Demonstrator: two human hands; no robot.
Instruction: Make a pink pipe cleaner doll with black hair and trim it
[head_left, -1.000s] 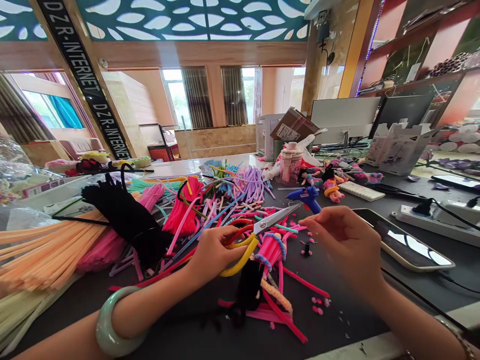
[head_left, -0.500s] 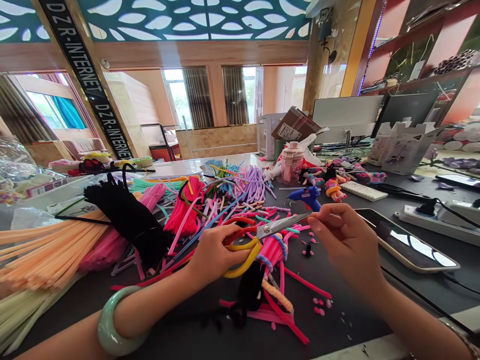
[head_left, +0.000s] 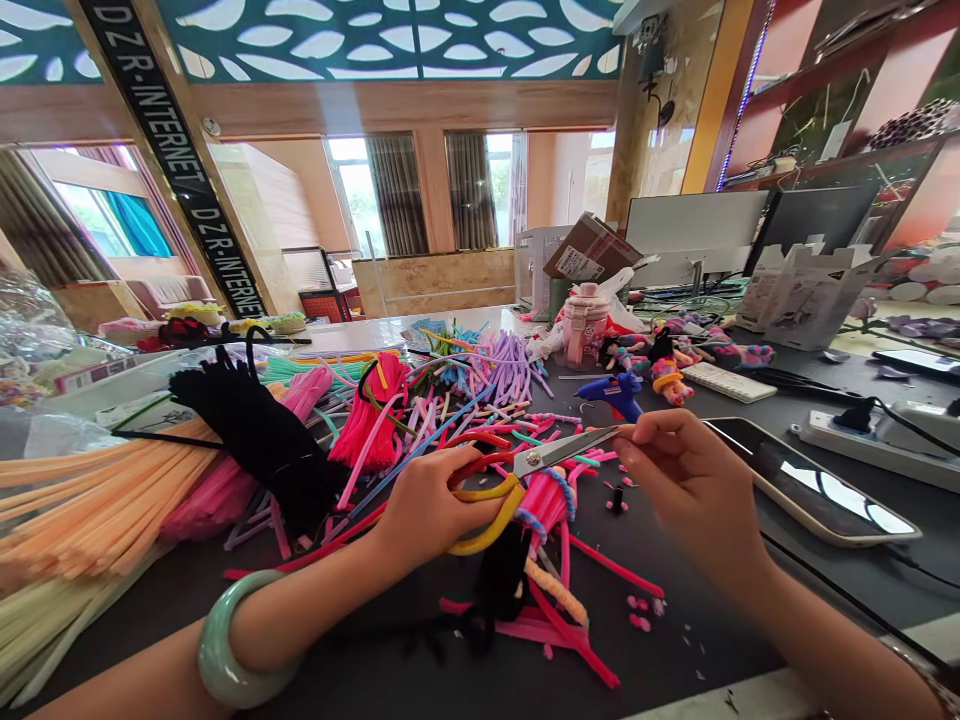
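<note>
My left hand [head_left: 431, 505] is closed around the red and yellow handles of a pair of scissors [head_left: 534, 459]. The blades point right, their tips reaching the fingertips of my right hand [head_left: 694, 485]. Those fingers are pinched together at the tips; whether a small piece sits between them is too fine to see. Below the scissors lies a pink pipe-cleaner bundle [head_left: 545, 500] with a blue-lilac twisted strand round it. A black fuzzy piece [head_left: 504, 575] and a peach twisted strand [head_left: 556, 590] lie against it.
Bundles of pipe cleaners in black [head_left: 259, 430], peach [head_left: 112, 500] and hot pink [head_left: 373, 410] cover the left. A blue glue gun [head_left: 613, 393] and a pink bottle [head_left: 583, 328] stand beyond my hands. A phone [head_left: 817, 485] and a power strip [head_left: 877, 440] lie on the right.
The scissor blades look slightly more apart than before. Both hands stay almost in the same place, with my right fingertips still at the blade tips.
</note>
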